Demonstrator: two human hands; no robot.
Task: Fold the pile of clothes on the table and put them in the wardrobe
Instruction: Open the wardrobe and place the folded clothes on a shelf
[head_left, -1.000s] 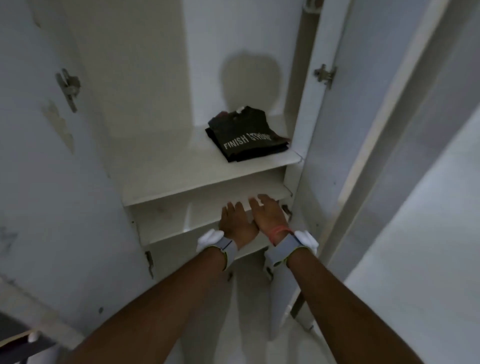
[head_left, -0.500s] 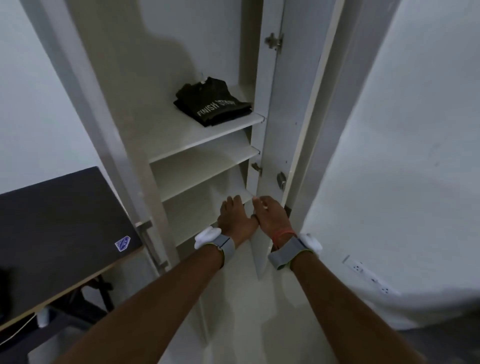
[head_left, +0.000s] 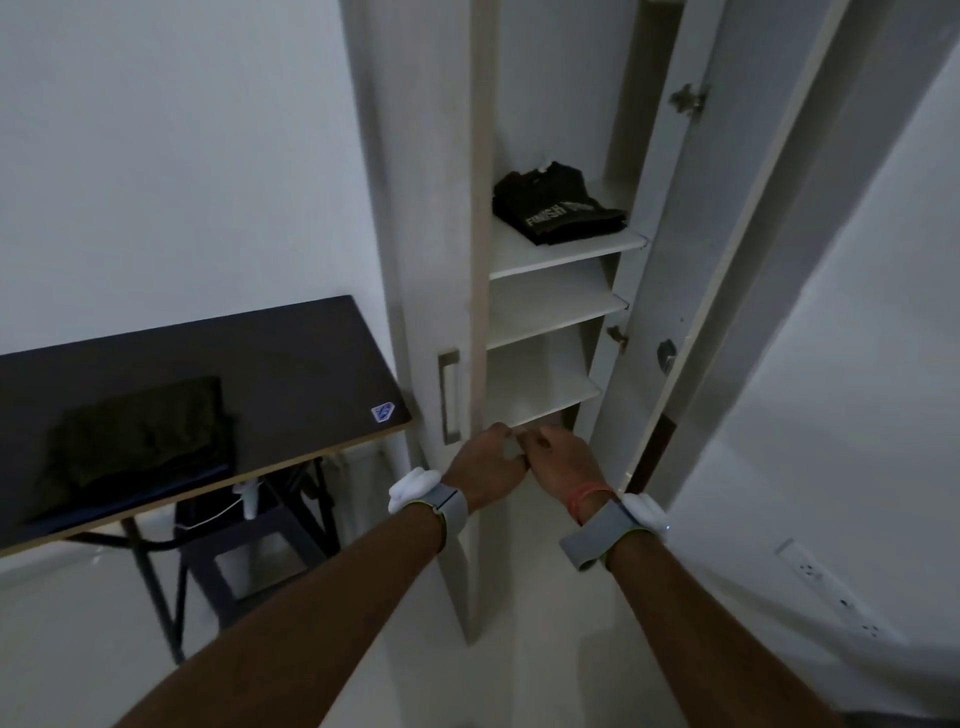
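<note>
A folded black shirt (head_left: 558, 215) with white lettering lies on the upper shelf (head_left: 566, 254) of the white wardrobe. Two lower shelves are bare. On the dark table (head_left: 291, 358) at the left lies a folded dark green garment (head_left: 140, 431). My left hand (head_left: 485, 462) and my right hand (head_left: 558, 460) hang side by side in front of the lowest shelf's front edge, thumbs touching. Both hold nothing, and their fingers are loosely curled.
The wardrobe's left door (head_left: 431, 260) stands nearly edge-on with a metal handle (head_left: 449, 397); the right door (head_left: 691, 260) is swung open. A black stool (head_left: 249, 540) and cable sit under the table. A wall socket (head_left: 810, 571) is low on the right.
The view has pulled back and swung left from the wardrobe, so the table and the garment on it have come into sight. Both hands drew back from the shelves, and their fingers have curled.
</note>
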